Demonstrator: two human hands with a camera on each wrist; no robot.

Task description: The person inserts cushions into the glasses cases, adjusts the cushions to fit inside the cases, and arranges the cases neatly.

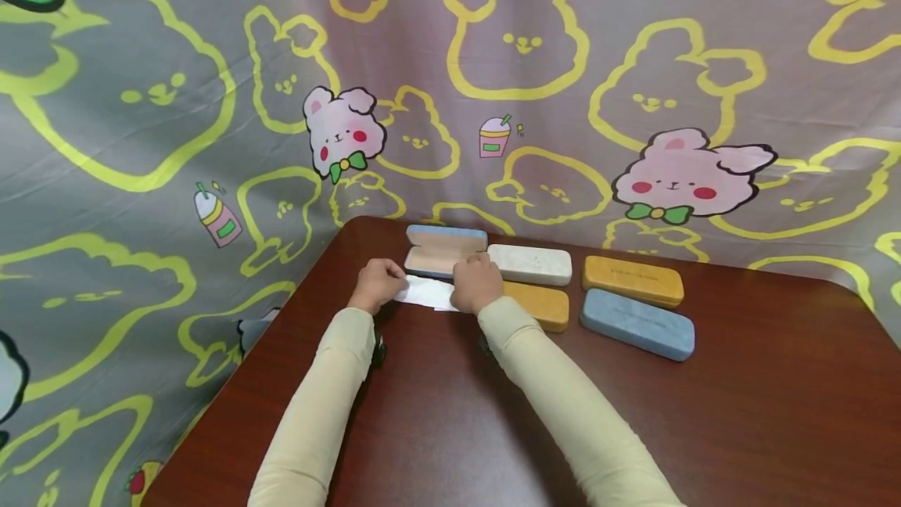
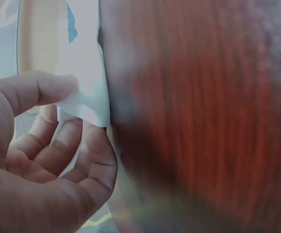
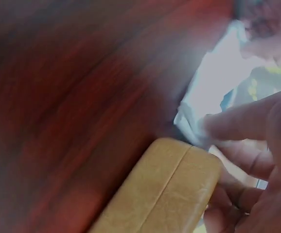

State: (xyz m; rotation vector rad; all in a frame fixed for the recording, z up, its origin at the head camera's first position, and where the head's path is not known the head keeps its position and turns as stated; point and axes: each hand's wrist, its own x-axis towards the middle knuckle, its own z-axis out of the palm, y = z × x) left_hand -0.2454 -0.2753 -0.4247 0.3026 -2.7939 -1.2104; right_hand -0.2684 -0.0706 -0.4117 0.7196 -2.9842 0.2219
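Note:
A thin white sheet [image 1: 425, 293], like tissue or soft cloth, is stretched between both hands in front of an open blue glasses case [image 1: 446, 239] with a pale lining. My left hand [image 1: 378, 285] pinches its left end; in the left wrist view the thumb presses on top of the sheet [image 2: 84, 73] with curled fingers beneath. With thumb and fingers, my right hand [image 1: 477, 285] pinches the other end, close to the end of a mustard-yellow case [image 3: 160, 189]. Folds show at that end of the sheet in the right wrist view.
A closed white case [image 1: 531, 264] lies right of the open one, behind the yellow case. Farther right are another yellow case [image 1: 633, 281] and a closed blue case [image 1: 637, 324]. Behind the brown table [image 1: 422, 429] hangs a patterned curtain [image 1: 521, 22].

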